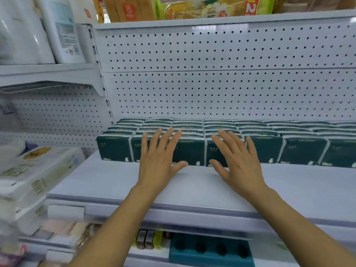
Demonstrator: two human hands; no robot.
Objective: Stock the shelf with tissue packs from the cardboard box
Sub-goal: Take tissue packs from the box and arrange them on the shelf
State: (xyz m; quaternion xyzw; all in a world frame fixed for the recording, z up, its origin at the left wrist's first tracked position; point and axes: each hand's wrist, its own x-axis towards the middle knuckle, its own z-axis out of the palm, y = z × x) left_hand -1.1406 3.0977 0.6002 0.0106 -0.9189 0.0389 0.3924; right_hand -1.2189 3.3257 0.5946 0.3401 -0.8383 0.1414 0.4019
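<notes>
Several dark green tissue packs (pixel 267 149) stand in rows at the back of a white shelf (pixel 192 187), against the pegboard wall. My left hand (pixel 159 160) lies flat with straight, spread fingers against the front face of one pack in the front row. My right hand (pixel 237 160) does the same on the pack beside it. Neither hand grips anything. The cardboard box is out of view.
The front half of the white shelf is bare. White packaged goods (pixel 32 176) are stacked on the left. White bottles (pixel 61 29) stand on an upper left shelf. Snack bags (pixel 192 8) fill the top shelf. A teal tray (pixel 210 251) sits on the shelf below.
</notes>
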